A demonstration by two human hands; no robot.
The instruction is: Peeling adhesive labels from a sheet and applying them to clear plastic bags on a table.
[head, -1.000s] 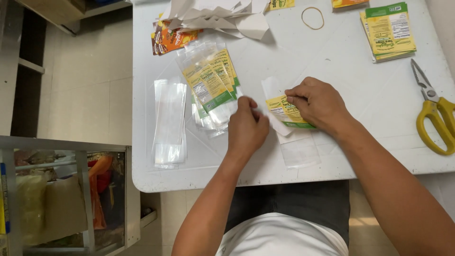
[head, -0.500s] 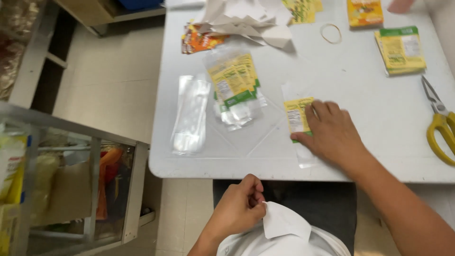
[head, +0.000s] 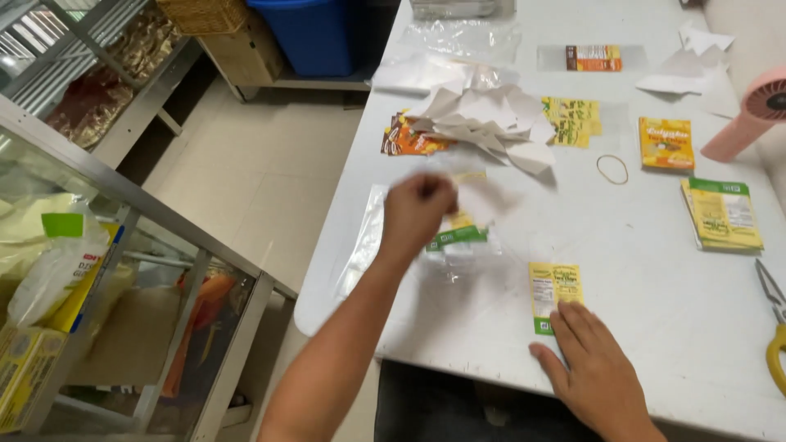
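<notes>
My left hand (head: 417, 209) hovers above the white table (head: 655, 327), fingers pinched on a blurred white paper strip (head: 485, 196). It is over a stack of clear sleeves holding yellow and green packets (head: 458, 239). My right hand (head: 588, 360) lies flat near the table's front edge. Its fingertips rest on the lower end of a yellow packet inside a clear sleeve (head: 555, 288). A heap of white paper scraps (head: 491, 123) lies just beyond the left hand.
Orange packets (head: 408, 139) sit by the heap. To the right lie a rubber band (head: 612, 169), a yellow packet (head: 665, 143), a stack of yellow-green packets (head: 725, 214), scissors (head: 774, 327) and a pink fan (head: 749, 115). A glass-sided shelf (head: 123, 270) stands left.
My left hand rose from my lap to above the table with a white strip in it. The view tilted up and left. My right hand stayed on the yellow packet.
</notes>
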